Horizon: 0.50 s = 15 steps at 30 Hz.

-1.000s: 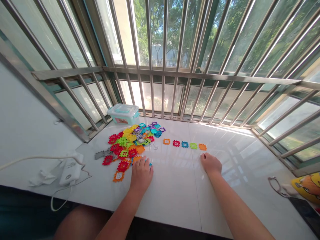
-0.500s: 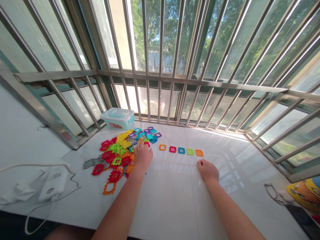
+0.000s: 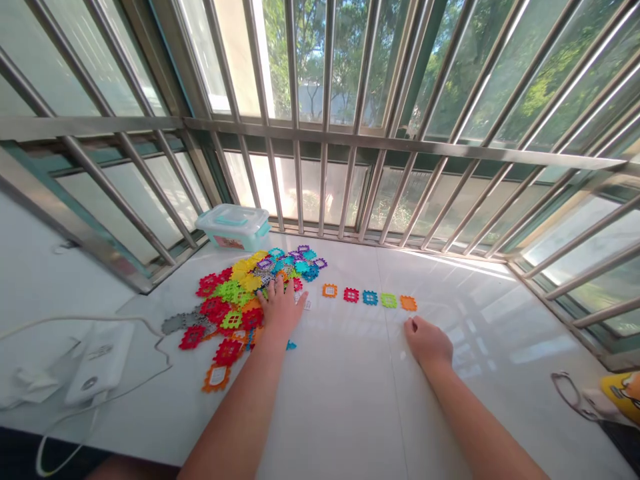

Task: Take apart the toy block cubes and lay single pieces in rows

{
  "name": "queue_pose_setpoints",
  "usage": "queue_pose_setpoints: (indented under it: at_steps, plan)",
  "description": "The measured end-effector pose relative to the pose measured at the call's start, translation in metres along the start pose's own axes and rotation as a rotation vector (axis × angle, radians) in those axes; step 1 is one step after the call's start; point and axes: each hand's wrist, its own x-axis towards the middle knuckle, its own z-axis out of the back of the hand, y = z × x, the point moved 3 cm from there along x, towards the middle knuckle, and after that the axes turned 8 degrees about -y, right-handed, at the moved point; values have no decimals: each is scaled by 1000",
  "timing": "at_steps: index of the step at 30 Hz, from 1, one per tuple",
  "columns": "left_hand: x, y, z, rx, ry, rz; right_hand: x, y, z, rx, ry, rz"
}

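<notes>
My left hand [image 3: 281, 308] lies over the right side of a heap of plastic interlocking tiles [image 3: 233, 293], its fingers spread and touching the pieces. The heap mixes red, yellow, green, orange, grey, blue and purple square frames with notched edges. To its right runs a row of single tiles: an orange one [image 3: 329, 291], a red one [image 3: 351, 295], a blue one [image 3: 371, 297], a green one [image 3: 389, 300] and a second orange one [image 3: 409, 303]. Just below the row's right end rests my right hand [image 3: 429, 343], curled closed on the table; its inner fingers are hidden.
A lidded clear-and-teal box [image 3: 234, 227] stands behind the heap, against the metal window bars [image 3: 350, 140]. A white power strip [image 3: 100, 360] with cables lies at left. Eyeglasses [image 3: 570, 393] and a yellow item [image 3: 623, 393] are at the right edge.
My left hand's fingers have spread out over the heap, from a more bunched pose. The camera view has shifted slightly. My right hand stays closed below the row.
</notes>
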Motion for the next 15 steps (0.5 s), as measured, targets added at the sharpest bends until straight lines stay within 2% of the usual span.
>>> queue_pose_setpoints:
  at_steps: [4, 7, 11, 15]
  plan:
    - [0, 2, -3, -19, -11, 19, 0, 0, 0, 3, -9, 3]
    - [0, 3, -2, -52, -68, 44, 0, 0, 0, -2, -9, 6]
    - [0, 3, 9, -94, -194, 86, 0, -1, -2, -12, -13, 1]
    - [-1, 0, 20, -126, -284, 62, 0, -1, -2, -6, -16, 3]
